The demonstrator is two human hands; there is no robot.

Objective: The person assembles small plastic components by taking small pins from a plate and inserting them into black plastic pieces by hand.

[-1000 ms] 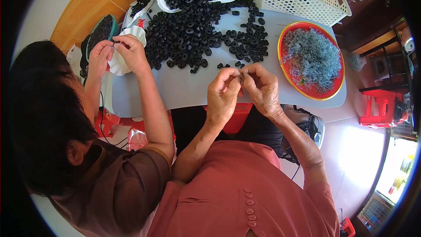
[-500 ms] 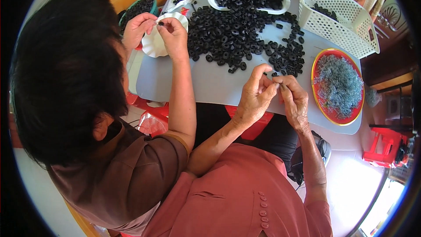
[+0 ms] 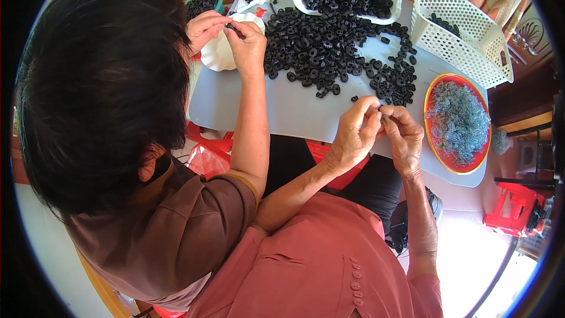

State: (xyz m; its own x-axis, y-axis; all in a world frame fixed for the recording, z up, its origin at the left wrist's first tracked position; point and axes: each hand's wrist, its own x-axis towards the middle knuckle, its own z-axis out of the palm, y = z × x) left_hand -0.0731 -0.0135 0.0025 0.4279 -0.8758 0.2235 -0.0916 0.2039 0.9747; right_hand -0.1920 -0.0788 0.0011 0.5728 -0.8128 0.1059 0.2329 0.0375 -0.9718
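Note:
My left hand (image 3: 354, 135) and my right hand (image 3: 404, 141) meet fingertip to fingertip over the near edge of the grey table (image 3: 294, 115). Both are closed in a pinch on a small black part (image 3: 381, 109), mostly hidden by the fingers. Just beyond them spreads a heap of small black ring-shaped parts (image 3: 318, 47). One loose black part (image 3: 354, 98) lies close to my left fingertips. To the right of my right hand, a red plate with a yellow rim (image 3: 428, 125) bears a pile of small clear bluish pieces (image 3: 460, 121).
A white tub (image 3: 400, 0) of black parts and a perforated white basket (image 3: 465, 47) stand at the back. On my left a co-worker (image 3: 176, 212) pinches a black part over a white scalloped dish (image 3: 220, 56). A red stool (image 3: 515, 209) is at far right.
My left index finger was raised and apart; now it has come down into a pinch against my right fingertips. The co-worker keeps handling a black part. The whole view has shifted slightly.

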